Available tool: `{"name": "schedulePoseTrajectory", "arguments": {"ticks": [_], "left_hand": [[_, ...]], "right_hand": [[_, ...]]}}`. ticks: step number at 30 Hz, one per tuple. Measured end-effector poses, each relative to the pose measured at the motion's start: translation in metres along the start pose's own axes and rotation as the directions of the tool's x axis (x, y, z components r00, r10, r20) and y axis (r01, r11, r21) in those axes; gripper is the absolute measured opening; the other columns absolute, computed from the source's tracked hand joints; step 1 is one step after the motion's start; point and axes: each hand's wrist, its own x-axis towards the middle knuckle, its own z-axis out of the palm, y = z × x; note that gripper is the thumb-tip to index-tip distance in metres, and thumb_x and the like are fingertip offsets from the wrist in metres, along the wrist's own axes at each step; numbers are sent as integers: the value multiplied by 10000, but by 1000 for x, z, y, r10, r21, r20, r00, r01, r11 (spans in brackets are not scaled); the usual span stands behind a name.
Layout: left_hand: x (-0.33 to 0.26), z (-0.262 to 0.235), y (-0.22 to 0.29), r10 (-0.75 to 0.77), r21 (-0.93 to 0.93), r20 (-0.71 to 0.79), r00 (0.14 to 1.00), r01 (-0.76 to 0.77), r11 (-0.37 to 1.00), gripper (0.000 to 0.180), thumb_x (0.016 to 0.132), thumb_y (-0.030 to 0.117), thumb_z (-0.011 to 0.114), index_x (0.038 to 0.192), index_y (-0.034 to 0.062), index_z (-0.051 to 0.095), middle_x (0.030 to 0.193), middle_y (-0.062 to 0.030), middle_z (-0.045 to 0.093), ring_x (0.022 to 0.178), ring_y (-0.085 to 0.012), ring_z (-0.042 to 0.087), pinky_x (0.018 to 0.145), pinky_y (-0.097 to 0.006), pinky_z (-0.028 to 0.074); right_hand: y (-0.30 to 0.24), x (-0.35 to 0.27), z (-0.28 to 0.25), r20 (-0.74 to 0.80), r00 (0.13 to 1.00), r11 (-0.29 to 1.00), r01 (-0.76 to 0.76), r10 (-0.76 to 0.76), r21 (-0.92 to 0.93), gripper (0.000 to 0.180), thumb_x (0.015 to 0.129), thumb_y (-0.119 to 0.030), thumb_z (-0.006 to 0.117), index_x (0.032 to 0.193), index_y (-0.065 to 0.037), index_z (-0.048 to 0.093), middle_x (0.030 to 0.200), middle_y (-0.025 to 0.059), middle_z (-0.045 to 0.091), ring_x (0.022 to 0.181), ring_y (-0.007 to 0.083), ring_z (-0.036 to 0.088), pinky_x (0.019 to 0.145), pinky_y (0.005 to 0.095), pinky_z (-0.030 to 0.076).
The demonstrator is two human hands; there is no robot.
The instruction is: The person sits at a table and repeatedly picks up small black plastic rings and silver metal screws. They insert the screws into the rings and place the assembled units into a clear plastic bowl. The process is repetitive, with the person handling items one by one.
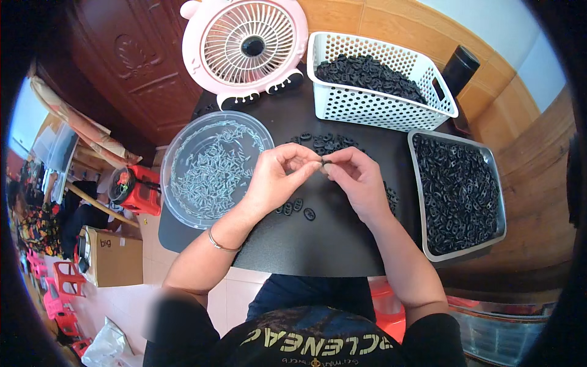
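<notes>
Pinching one small black oval plastic ring between closed fingertips of the left hand and the right hand, above the round black table, the person should, I think, hold it steady and aligned.

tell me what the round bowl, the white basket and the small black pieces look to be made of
Round bowl: clear plastic by the look, glossy; the small silvery pins inside show through its wall.
White basket: moulded plastic, matt, with a regular perforated grid.
Small black pieces: probably plastic or rubber, dull black oval rings; too small to settle which.
Left hand and right hand pinch one between them.
</notes>
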Motion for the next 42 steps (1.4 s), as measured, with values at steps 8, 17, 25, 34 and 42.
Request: {"name": "schedulePoseTrajectory", "arguments": {"ticks": [8,17,25,34,42], "left_hand": [[-1,-4,7,121,282,-2,993,-115,952,96,751,12,616,843,-4,594,754,-26,591,671,-72,545,601,-205,429],[-1,6,-1,408,631,101,907,-376,679,275,734,23,562,1007,-11,569,998,-161,580,976,-317,530,848,-386,416],[-2,12,-15,314,706,308,898,-437,558,337,735,69,560,1060,-16,536,1104,-151,529,1058,-302,481,889,-377,393],[-5,13,-6,284,694,334,899,-438,572,191,682,46,588,867,8,618,936,-95,574,848,-261,548,753,-350,454],[-8,17,1,249,712,237,939,-342,614,191,681,55,596,867,13,603,792,-90,489,770,-262,536,672,-343,455]], "right_hand": [[0,-2,2,-69,953,950,285,-295,-130,126,721,88,580,789,-16,604,917,69,573,848,133,569,748,243,472],[1,0,0,-93,870,837,430,-484,-338,146,673,84,614,743,-44,611,865,68,602,812,149,585,667,242,468],[2,1,-2,-174,886,892,387,-430,-231,141,717,87,591,807,-22,590,900,69,593,794,119,583,686,229,472],[-3,2,-6,-141,977,983,172,-161,63,168,795,12,564,958,-24,542,882,46,573,791,110,575,701,221,462],[-8,1,-4,-113,988,982,117,-101,148,242,815,-18,547,1055,-31,529,842,36,567,773,105,556,697,229,452]]}}
